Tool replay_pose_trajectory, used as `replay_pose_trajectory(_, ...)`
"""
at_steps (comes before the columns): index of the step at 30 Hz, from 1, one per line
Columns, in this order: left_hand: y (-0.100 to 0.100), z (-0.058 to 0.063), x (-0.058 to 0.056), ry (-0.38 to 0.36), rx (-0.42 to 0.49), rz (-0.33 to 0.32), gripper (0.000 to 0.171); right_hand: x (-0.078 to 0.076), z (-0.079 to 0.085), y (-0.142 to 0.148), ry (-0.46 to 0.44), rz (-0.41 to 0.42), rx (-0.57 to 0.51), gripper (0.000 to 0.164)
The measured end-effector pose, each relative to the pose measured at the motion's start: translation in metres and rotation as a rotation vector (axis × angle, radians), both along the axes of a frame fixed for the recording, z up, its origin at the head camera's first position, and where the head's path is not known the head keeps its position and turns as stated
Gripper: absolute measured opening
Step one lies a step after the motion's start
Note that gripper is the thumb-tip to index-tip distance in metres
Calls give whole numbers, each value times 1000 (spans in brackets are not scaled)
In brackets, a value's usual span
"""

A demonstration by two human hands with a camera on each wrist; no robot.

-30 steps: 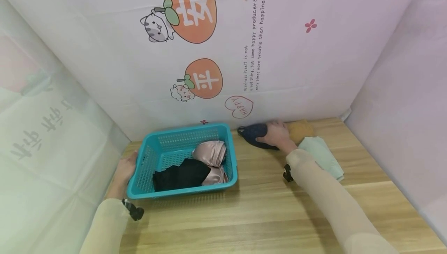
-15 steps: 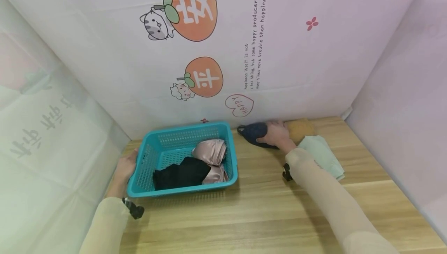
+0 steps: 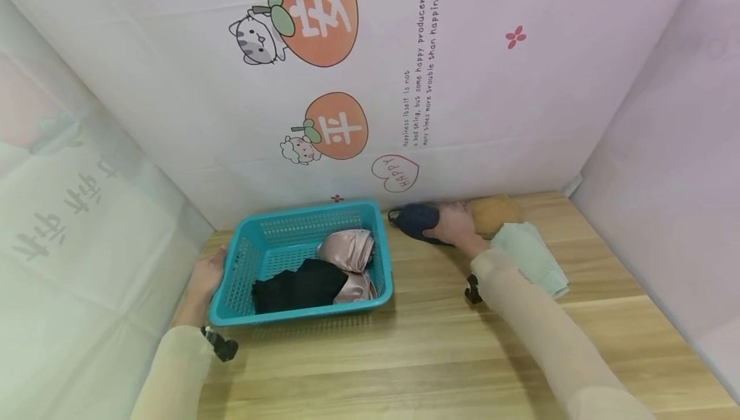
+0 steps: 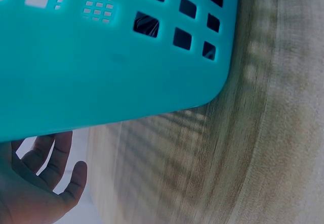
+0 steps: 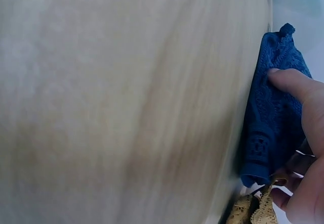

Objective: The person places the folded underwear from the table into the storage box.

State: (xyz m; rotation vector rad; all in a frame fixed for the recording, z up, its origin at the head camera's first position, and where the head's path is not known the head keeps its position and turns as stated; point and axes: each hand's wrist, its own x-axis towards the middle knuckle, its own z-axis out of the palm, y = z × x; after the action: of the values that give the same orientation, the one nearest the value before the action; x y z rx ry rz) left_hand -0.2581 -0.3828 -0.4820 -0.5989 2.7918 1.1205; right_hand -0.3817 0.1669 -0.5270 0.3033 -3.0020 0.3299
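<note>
Cloth (image 3: pixel 417 221), navy, lying between thumb and fingers of right hand (image 3: pixel 457 224), which is pinching it; left hand (image 3: pixel 206 275) gripping basket (image 3: pixel 300 315). Catching all layers, without snagging yellow piece (image 3: pixel 494 214) close beside outer fingers, seemingly best.

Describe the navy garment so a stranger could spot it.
Find the teal basket on the wooden table. Right of it, near the back wall, the right hand grips the lacy navy garment. Unlike the mustard cloth and pale green cloth beyond, it's dark blue.
</note>
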Motion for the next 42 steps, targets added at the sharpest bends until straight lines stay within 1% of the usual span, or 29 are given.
replay_pose_trajectory(5, -1, 1, 0, -4, 0, -9, 96, 1, -3, -2, 49, 44, -19, 79)
replay_pose_trajectory(7, -1, 1, 0, -17, 5, 0, 98, 2, -3, -3, 59, 55, -16, 75)
replay_pose_trajectory(12, 0, 1, 1, -30, 9, 21, 100, 7, -5, -5, 46, 31, -32, 66)
replay_pose_trajectory(16, 1, 1, 2, -19, -7, 9, 99, 9, -7, -6, 39, 16, -75, 61)
replay_pose_trajectory(24, 2, -1, 1, -2, 3, 20, 98, 12, -7, -2, 96, 19, -140, 60)
replay_pose_trajectory(30, 1, 0, 2, 20, -8, 17, 99, 14, -4, 2, 130, -14, -162, 48)
replay_pose_trajectory(33, 0, 0, 3, 24, -4, 12, 99, 15, -1, 3, 138, -22, -181, 51)
replay_pose_trajectory(37, 0, -1, 5, 29, -20, -3, 99, 16, 4, 2, 148, -33, -210, 62)
replay_pose_trajectory(40, 0, -3, 4, 29, -36, -9, 99, 18, 8, 1, 156, -42, -239, 64)
replay_pose_trajectory(42, 0, -3, 3, 26, -36, -7, 100, 19, 11, 2, 163, -46, -260, 60)
